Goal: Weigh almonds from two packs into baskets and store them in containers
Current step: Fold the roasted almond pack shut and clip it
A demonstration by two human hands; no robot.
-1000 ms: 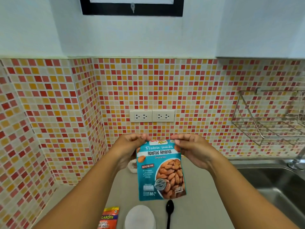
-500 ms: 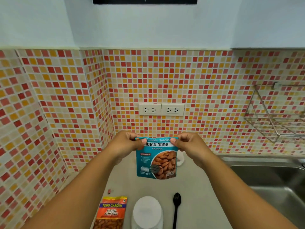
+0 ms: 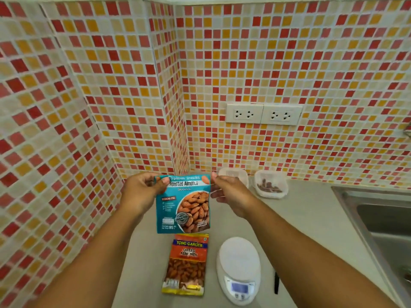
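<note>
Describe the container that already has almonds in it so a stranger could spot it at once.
Find the double wall socket on the tiled wall. Below it, two clear plastic containers stand on the counter; take the right-hand container, nearer the sink. It holds brown almonds; its neighbour shows none.

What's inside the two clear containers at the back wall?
The right container holds a few brown pieces, likely almonds. The left container looks empty, but the right hand covers its lower front, so I cannot see all of it.

The right forearm hides most of the black spoon (image 3: 276,283).
</note>
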